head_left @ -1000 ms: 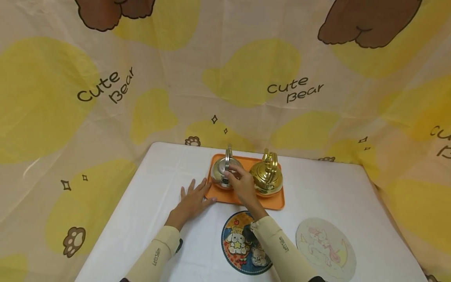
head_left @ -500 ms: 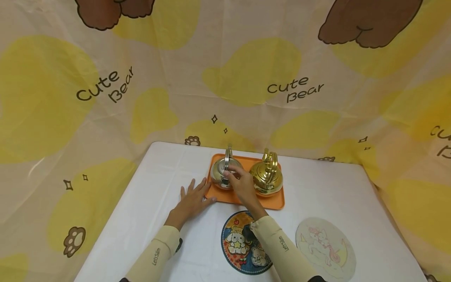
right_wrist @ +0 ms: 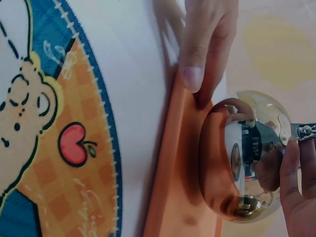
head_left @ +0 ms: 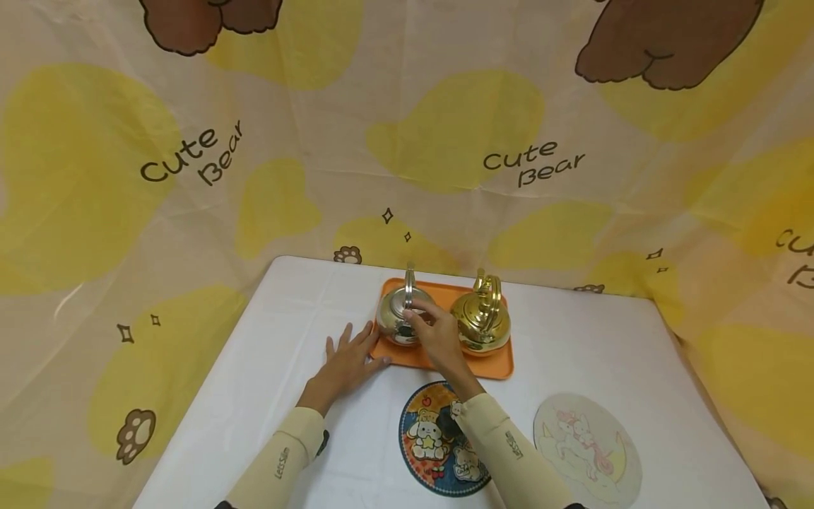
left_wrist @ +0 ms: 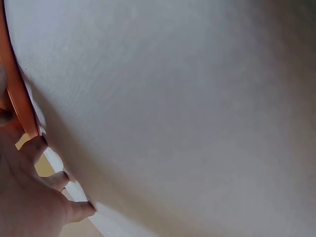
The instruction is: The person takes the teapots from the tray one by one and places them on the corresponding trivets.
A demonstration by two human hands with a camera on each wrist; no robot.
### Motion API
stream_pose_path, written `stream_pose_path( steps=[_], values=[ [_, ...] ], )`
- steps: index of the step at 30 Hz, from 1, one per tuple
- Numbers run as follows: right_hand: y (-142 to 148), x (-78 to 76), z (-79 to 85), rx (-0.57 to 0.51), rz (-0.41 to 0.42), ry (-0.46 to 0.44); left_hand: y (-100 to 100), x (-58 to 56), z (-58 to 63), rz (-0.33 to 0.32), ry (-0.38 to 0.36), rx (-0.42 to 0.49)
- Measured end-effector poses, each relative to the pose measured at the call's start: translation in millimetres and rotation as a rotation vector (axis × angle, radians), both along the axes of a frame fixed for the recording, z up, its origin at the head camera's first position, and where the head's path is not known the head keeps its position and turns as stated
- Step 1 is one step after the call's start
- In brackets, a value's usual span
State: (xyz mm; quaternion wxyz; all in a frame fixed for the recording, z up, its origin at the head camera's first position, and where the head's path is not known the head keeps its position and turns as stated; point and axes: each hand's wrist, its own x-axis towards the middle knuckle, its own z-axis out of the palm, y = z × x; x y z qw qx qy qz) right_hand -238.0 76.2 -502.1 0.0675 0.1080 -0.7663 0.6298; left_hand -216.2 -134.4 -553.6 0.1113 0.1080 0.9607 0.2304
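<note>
A silver kettle (head_left: pixel 389 324) stands at the left of an orange tray (head_left: pixel 420 359). My right hand (head_left: pixel 439 336) pinches the near end of its arched handle (head_left: pixel 409 286); in the right wrist view the fingers (right_wrist: pixel 291 173) meet the handle's base above the shiny round body (right_wrist: pixel 222 173). Whether the kettle's bottom touches the tray cannot be told. My left hand (head_left: pixel 346 364) lies with spread fingers at the tray's near left corner, its thumb against the rim. To the right on the same tray sits a gold kettle (head_left: pixel 481 325).
A round blue-and-orange cartoon mat (head_left: pixel 422 438) lies in front of the tray, partly under my right forearm. Farther right is a pale round mat (head_left: pixel 588 445) with a unicorn picture. A white cloth (head_left: pixel 286 318) covers the table, and a patterned curtain (head_left: pixel 356 141) hangs behind.
The silver kettle has shifted slightly to the left and nearer to me, with my right hand still at its handle. The left hand, tray and gold kettle stay in place.
</note>
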Motion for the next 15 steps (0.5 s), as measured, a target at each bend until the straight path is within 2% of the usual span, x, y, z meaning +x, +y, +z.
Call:
stream_pose_path(
  steps=[15],
  values=[
    [3.6, 16.2, 21.6, 0.025, 0.057, 0.019, 0.8, 1.7, 0.5, 0.009, 0.006, -0.011]
  ],
)
